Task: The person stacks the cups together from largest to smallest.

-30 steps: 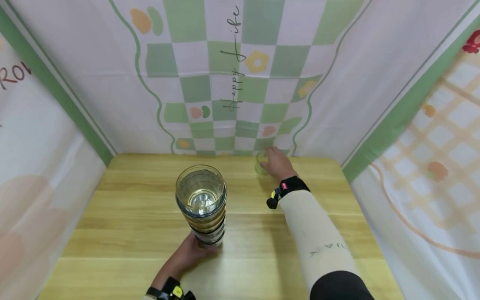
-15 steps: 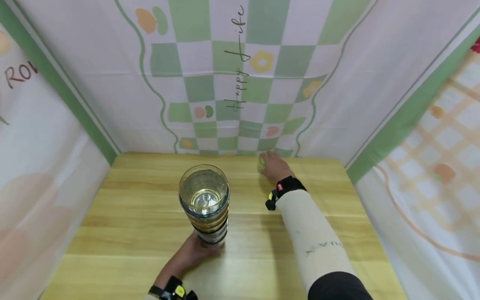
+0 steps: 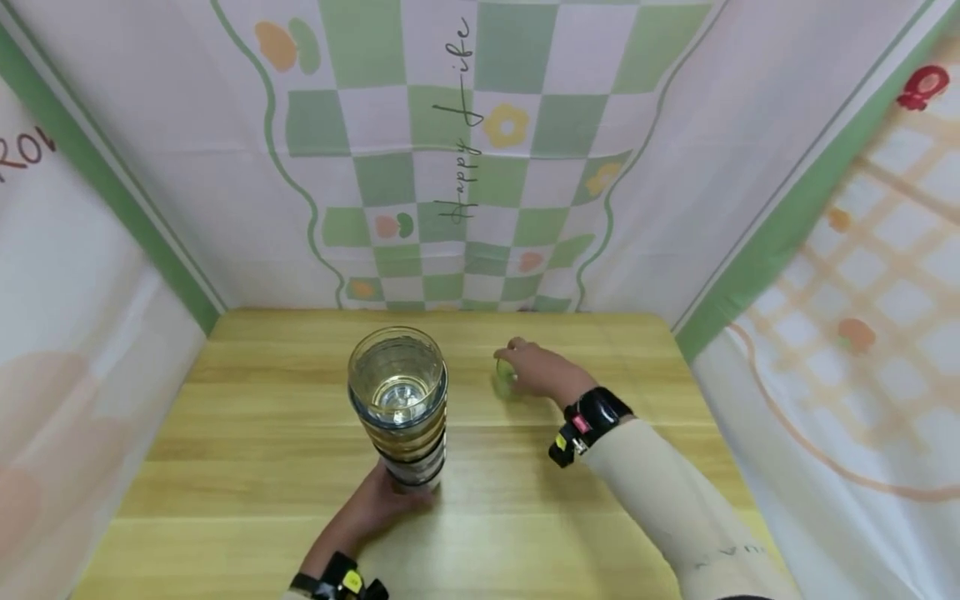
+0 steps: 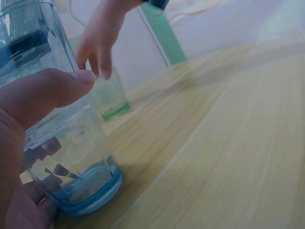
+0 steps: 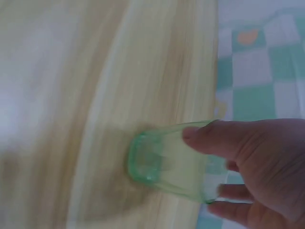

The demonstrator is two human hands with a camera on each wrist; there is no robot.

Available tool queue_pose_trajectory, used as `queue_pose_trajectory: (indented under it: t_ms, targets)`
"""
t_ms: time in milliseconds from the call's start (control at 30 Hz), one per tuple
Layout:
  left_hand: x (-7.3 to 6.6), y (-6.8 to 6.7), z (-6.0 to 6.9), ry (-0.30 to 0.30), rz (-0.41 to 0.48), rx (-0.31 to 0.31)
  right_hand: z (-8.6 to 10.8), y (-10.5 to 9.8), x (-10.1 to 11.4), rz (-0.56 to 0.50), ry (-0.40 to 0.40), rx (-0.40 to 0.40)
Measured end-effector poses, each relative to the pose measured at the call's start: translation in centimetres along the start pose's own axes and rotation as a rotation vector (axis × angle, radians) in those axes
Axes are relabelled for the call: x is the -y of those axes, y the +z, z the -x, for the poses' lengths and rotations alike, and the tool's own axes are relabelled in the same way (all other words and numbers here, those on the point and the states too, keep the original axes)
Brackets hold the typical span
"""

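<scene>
A tall stack of nested clear glasses (image 3: 399, 392) stands upright on the wooden table, left of centre. My left hand (image 3: 393, 496) grips it low down. In the left wrist view the thumb of my left hand (image 4: 47, 93) lies across the glass, and the lowest glass (image 4: 93, 183) shows a blue-tinted base. A green-tinted glass (image 5: 157, 160) is held near its rim between the thumb and fingers of my right hand (image 3: 543, 371), behind and right of the stack. Its base points down; whether it touches the table I cannot tell. Part of its far side is hidden by the hand.
The wooden table (image 3: 240, 433) runs back to a hanging cloth (image 3: 450, 175) with green checks at its rear edge. Further printed cloths, including a right-hand one (image 3: 847, 375), enclose both sides.
My right hand has brought the green glass from the table's back edge towards me and slightly left. The left hand and the stack have stayed in place.
</scene>
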State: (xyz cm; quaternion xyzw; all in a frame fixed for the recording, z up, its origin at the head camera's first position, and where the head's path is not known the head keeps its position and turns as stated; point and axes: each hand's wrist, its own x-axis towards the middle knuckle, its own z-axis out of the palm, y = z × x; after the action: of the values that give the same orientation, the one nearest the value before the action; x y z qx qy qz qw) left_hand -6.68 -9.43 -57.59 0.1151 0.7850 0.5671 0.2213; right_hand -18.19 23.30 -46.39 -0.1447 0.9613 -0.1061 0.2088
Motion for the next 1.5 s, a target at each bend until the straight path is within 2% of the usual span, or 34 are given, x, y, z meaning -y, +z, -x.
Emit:
queue_pose_trajectory:
  t_ms: [133, 467, 600, 667, 767, 933, 1167, 1367, 1500]
  targets:
    - [0.1, 0.0, 0.0, -0.003, 0.009, -0.002, 2.1, 0.6, 1.7, 0.049, -0.047, 0.064]
    - [0.1, -0.2, -0.1, -0.018, 0.021, -0.019, 5.5, 2.9, 5.3, 0.203, -0.194, 0.045]
    - [0.1, -0.1, -0.3, -0.02, 0.032, -0.012, 6.4, 2.7, 6.1, 0.227, -0.237, 0.055]
    - [0.2, -0.1, -0.5, -0.024, 0.033, -0.005, 6.7, 1.9, 6.4, 0.214, -0.237, 0.067]
    - [0.1, 0.0, -0.5, -0.031, 0.028, 0.001, 7.1, -0.5, 7.0, 0.17, -0.203, 0.109]
    - [0.0, 0.0, -0.5, -0.034, 0.046, -0.005, 8.5, -5.8, 8.5, 0.128, -0.154, 0.151]
    - [-0.1, 0.2, -0.5, -0.012, 0.027, -0.014, 11.1, -13.8, 10.9, 0.14, -0.173, 0.091]
    - [0.4, 0.1, -0.6, -0.003, 0.021, -0.001, 13.4, -19.8, 13.6, 0.204, -0.221, 0.054]
    - [0.3, 0.0, -0.6, 0.001, 0.031, 0.01, 15.4, -23.2, 16.3, 0.272, -0.209, 0.005]
